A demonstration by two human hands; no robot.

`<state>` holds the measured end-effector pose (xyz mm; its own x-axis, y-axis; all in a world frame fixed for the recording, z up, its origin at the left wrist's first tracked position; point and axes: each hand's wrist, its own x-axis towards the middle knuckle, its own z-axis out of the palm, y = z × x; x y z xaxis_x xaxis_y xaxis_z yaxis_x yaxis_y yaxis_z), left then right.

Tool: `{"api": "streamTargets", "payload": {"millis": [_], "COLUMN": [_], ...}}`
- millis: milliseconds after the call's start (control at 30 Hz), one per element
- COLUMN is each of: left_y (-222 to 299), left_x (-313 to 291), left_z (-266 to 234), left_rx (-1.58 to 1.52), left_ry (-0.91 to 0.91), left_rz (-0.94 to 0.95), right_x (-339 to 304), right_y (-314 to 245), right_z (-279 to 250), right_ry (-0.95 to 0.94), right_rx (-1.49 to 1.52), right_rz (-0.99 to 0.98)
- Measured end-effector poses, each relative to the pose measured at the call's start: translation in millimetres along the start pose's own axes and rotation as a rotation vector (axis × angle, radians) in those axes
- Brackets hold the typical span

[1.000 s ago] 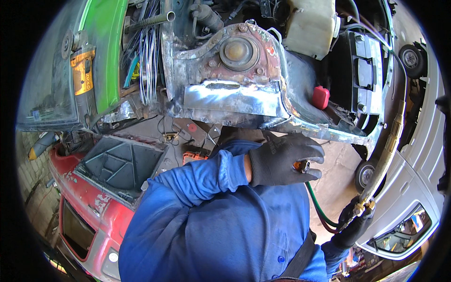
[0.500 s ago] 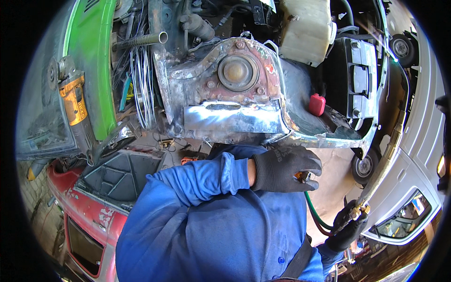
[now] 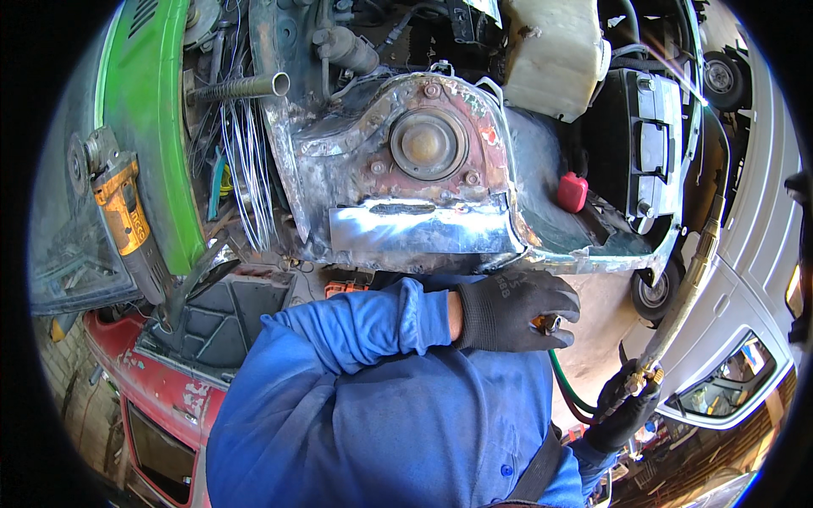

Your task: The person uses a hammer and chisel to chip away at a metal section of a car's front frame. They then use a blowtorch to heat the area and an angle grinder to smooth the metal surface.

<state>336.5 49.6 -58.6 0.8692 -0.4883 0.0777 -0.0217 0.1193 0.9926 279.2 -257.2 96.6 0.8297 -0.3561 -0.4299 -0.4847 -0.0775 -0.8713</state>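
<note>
My left hand (image 3: 508, 311), in a black work glove, lies across the front of my body with its fingers closed. It grips what looks like a small orange lighter (image 3: 547, 323), mostly hidden, with its metal end sticking out. Lower right, my gloved right hand (image 3: 625, 408) is closed round the valve end of a long gas torch (image 3: 696, 269). The torch points up and away, and a small bright flame (image 3: 705, 102) shows at its tip. Red and green hoses trail from its handle. Ahead of my left hand, a bare metal patch (image 3: 423, 229) lies on the worn inner wing (image 3: 339, 178).
An angle grinder (image 3: 127, 216) rests on the left beside a green panel (image 3: 152, 110). Wire rods (image 3: 244, 169) hang near a metal tube (image 3: 246, 89). A battery (image 3: 652, 144) and a cream plastic tank (image 3: 555, 55) sit at right. A white van (image 3: 728, 296) stands beyond the torch.
The view has shifted slightly, so the engine bay sits a little lower and the grinder has moved in frame. Both hands keep their grips and the flame stays lit.
</note>
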Motion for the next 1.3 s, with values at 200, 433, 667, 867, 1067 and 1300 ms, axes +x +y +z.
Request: {"api": "streamTargets", "payload": {"millis": [200,433,667,867,1067,1300], "left_y": [1,0,18,43,47,48], "left_x": [1,2,9,39,58,72], "left_z": [-2,-2,3,36,82,146], "left_rx": [-0.016,-0.033,-0.012,0.313,0.543,0.730], "left_ry": [0.007,0.007,-0.015,-0.056,0.098,0.255], "left_rz": [-0.003,-0.003,-0.021,0.230,0.294,0.299], "right_x": [-2,-2,0,3,32,76], "right_y": [-3,-5,7,-5,0,16], "right_z": [14,20,33,41,5,-53], "right_ry": [0.015,-0.005,0.020,-0.067,-0.213,-0.310], "right_rx": [-0.064,-0.171,-0.340,-0.264,-0.329,-0.235], "right_rz": [-0.011,-0.040,-0.197,-0.184,-0.315,-0.388]}}
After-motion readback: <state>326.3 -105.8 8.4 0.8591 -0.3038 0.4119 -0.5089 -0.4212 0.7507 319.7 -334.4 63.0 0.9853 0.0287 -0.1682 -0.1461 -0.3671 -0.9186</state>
